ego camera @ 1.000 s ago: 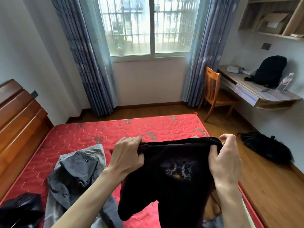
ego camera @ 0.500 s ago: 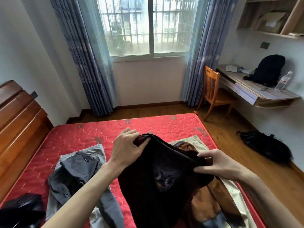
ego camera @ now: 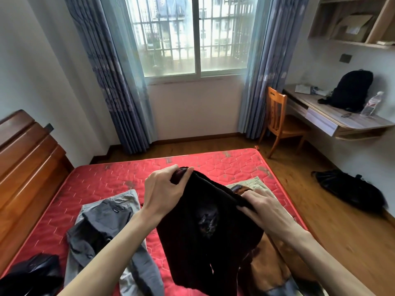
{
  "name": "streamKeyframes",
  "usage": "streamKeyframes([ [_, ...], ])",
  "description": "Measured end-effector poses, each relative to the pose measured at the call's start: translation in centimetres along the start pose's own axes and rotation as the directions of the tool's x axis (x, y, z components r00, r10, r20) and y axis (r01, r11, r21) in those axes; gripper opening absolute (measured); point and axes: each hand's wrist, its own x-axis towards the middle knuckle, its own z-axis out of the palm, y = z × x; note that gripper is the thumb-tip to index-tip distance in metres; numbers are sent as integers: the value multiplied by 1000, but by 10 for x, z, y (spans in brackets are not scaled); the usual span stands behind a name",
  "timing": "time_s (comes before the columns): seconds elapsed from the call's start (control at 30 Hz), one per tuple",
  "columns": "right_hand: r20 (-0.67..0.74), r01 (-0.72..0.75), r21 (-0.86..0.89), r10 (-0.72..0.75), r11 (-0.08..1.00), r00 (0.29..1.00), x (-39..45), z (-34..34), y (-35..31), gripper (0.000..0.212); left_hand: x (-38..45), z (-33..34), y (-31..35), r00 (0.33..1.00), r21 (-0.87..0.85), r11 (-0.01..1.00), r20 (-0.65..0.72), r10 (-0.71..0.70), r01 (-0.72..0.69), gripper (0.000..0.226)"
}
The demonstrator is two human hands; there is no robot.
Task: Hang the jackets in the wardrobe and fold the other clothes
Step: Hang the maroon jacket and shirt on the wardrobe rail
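Both hands are on a black sweater (ego camera: 205,227) with a small faded graphic on the front, held up over the bed. The left hand (ego camera: 164,193) has its fingers curled round the top edge, pinching a bunched bit of fabric up high. The right hand (ego camera: 263,205) sits lower, fingers fairly flat along the sweater's edge with the thumb tucked under, so it looks like a pinch grip too. The rest of the sweater hangs down between the forearms.

Under the hands is a bare red quilted mattress (ego camera: 102,184) with a hexagon stitch pattern and some worn grey patches at the far end. Left of the left hand, grey trousers (ego camera: 111,214) lie spread on it with a darker grey garment (ego camera: 85,240) rumpled on top. Below the right hand there's a brown garment (ego camera: 267,263) on top of something beige (ego camera: 256,182). A black item (ego camera: 32,272) sits way off to the left by the wooden headboard (ego camera: 25,163).

Room-wise: barred window (ego camera: 192,37) straight ahead, blue-grey curtains (ego camera: 111,67) either side, wood floor. Off to the right, a wooden chair (ego camera: 277,116) at a wall-mounted desk (ego camera: 346,122) carrying a black backpack (ego camera: 350,90) and a plastic bottle (ego camera: 373,105). A black bag (ego camera: 348,189) is on the floor below it, and open shelving (ego camera: 352,20) is up top.
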Motion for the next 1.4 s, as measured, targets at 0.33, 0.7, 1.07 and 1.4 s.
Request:
streamKeyframes([
  [0.33,-219,-6,212,54,977,974,14,6,-19,22,1,-13,-17,1000,75,997,-29,5,-2,48],
  [0.7,-308,-109,-54,88,993,947,7,-82,-59,28,-3,-29,-34,993,78,991,27,111,-113,61],
  [1.07,-421,-381,-76,317,921,850,-105,-120,-84,39,-15,19,29,949,-171,945,101,298,-278,55],
  [1.4,-660,-725,-64,515,686,546,-244,-190,-128,33,-44,72,184,873,-436,829,168,457,-350,58],
])
